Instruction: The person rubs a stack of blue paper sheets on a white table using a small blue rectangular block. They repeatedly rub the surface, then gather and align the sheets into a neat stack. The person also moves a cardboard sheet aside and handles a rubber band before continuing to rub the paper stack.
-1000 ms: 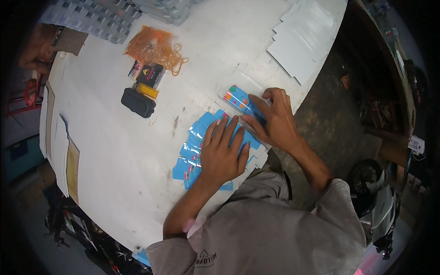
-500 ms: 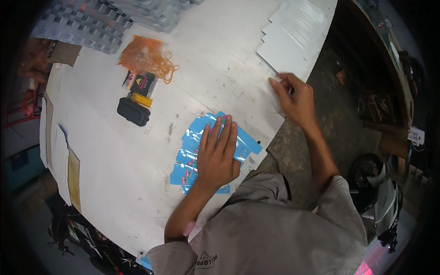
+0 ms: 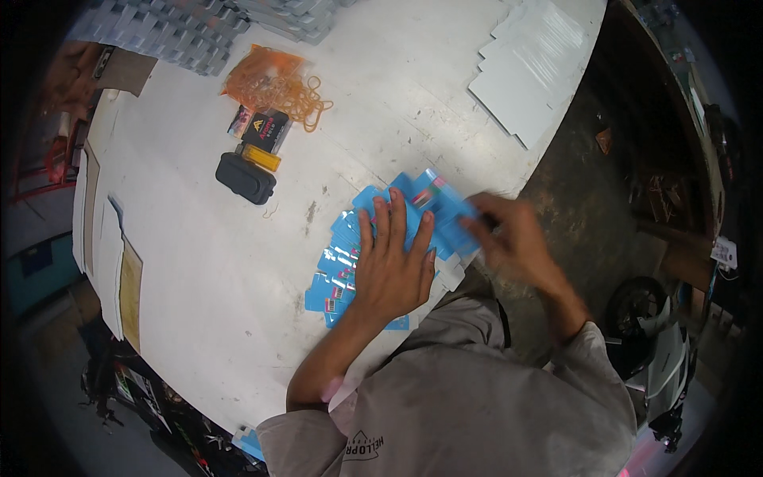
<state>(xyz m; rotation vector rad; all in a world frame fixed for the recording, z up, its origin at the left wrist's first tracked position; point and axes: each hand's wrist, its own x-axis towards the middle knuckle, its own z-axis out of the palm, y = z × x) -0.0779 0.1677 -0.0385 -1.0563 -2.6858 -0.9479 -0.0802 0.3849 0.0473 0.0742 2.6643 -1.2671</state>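
Flat blue carton blanks [image 3: 323, 288] lie overlapping in a fan near the table edge, glossy, with small pink and white printed patches. My left hand [image 3: 389, 270] rests on the fan with its fingers spread, pressing the blanks from above. At the fan's right end, my right hand [image 3: 509, 238] pinches a single blue carton blank [image 3: 439, 208] by its near right side; hand and blank are slightly blurred. Part of the fan is hidden under my left hand. Further up to the right sits a stack of pale, face-down flat blanks [image 3: 524, 79].
An orange bag of rubber bands [image 3: 266, 79] lies at the upper left, beside a small dark packet [image 3: 269, 129], a yellow item [image 3: 261, 157] and a black case [image 3: 245, 177]. Grey stacked pieces [image 3: 159, 36] line the far left of the white table [image 3: 214, 278]. A motorcycle [image 3: 664, 342] stands at right.
My right hand has come from the pale stack down to the fan, bringing a blank that now shows its blue side. My left hand stays on the fan, its fingers spread wider.
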